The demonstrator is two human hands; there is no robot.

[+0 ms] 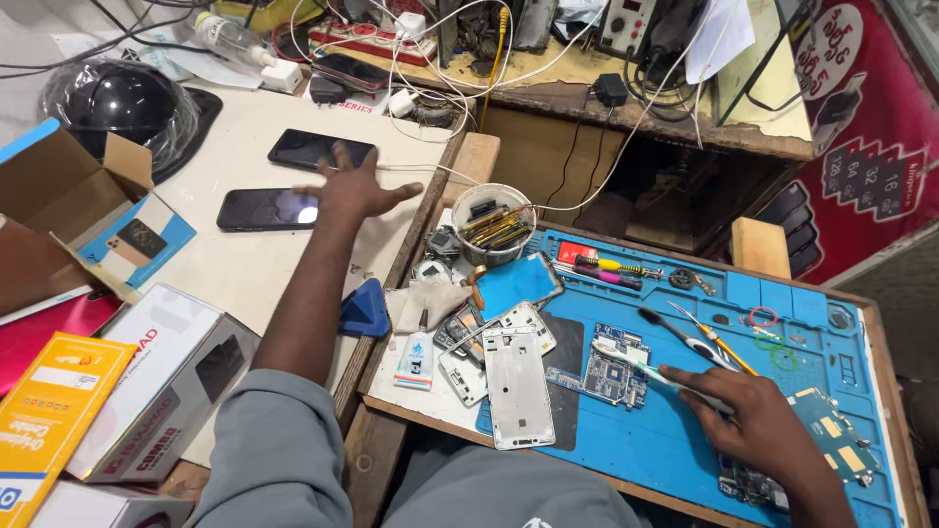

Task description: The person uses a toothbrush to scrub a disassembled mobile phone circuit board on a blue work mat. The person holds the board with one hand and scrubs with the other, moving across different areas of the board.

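A: As the blue repair mat (685,430) is the fixed mark, list what each hand has

B: Item one, right hand (758,416), resting on the mat's near right part. Its fingers (696,379) are closed around a white-handled brush (641,366), whose head lies on the green circuit board (611,374) at the mat's middle. Item two, left hand (354,191), well off the mat's far left, over the pale bench (245,264). Its fingers are spread apart and hold nothing; it hovers between two dark phones, the far phone (321,150) and the near phone (266,209). Whether a fingertip touches the far one I cannot tell

A: Handling notes?

B: Brush: light, slim, stiff in the handle, soft at the bristles; best held mid-handle, like a pen, as it is now. Board: thin, rigid, fragile, I judge; take it by the edges only. Phones: flat, glassy, likely slippery; grip the long sides

A: Other stock by the mat?

B: White phone frame (516,386) at the mat's near left edge; glue tube (416,354) just left of the mat; tub of tools (494,225) at its far left corner; screwdrivers (611,269) along its far edge
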